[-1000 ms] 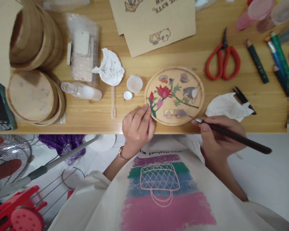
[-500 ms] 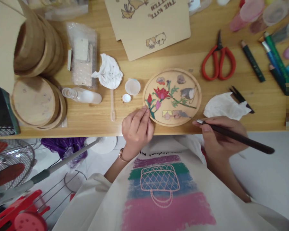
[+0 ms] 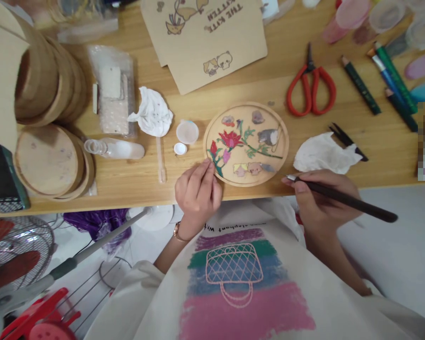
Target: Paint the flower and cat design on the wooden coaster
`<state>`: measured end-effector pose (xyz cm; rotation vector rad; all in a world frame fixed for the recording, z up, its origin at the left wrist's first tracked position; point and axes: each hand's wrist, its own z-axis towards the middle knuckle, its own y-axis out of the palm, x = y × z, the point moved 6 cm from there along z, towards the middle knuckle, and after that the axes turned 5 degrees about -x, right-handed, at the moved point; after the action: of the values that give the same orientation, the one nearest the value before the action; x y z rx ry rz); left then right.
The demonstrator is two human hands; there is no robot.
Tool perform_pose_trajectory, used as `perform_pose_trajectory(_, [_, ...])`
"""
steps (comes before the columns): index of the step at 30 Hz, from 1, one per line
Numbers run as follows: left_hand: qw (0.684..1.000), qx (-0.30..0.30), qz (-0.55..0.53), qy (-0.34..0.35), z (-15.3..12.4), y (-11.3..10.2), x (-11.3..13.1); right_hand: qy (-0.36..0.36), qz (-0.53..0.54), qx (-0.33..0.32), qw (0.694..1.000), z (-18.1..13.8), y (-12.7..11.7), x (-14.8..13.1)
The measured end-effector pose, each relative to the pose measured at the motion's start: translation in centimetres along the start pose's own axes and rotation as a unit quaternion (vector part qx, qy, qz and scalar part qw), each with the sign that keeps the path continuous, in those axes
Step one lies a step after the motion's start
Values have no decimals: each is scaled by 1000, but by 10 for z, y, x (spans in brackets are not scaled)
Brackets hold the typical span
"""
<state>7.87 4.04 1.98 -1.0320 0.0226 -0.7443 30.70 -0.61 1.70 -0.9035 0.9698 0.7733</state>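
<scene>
A round wooden plate [image 3: 282,141] with a raised rim lies near the table's front edge, decorated with red and pink flowers, green leaves and small animal figures. My left hand [image 3: 199,186] is closed, its fingertips pinching the plate's lower left rim. In my right hand [image 3: 324,196] is a dark-handled paintbrush [image 3: 350,202] with a silver collar, held like a pen. Its tip, too fine to make out clearly, is just off the plate's lower right edge. Beside that hand lies a crumpled white tissue [image 3: 322,153], partly over black tweezers [image 3: 350,144].
Red-handled pliers or snips [image 3: 311,89], pencils [image 3: 361,85] and cups [image 3: 352,14] lie to the right. Left of the plate are small caps [image 3: 187,131], a pipette [image 3: 161,163], a bottle [image 3: 118,148] and stacked wooden plates [image 3: 49,160]. Printed card [image 3: 216,47] lies behind.
The view has shifted slightly. My right hand has drawn the paintbrush's tip back to the right, away from the animal figures and off the plate. My left hand stays at the rim.
</scene>
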Motion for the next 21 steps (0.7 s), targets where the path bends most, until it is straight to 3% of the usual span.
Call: perform_pose_trajectory(21, [1000,6,-8,-2,-1,0,-1,1,-5,5,1000,0,-2,2])
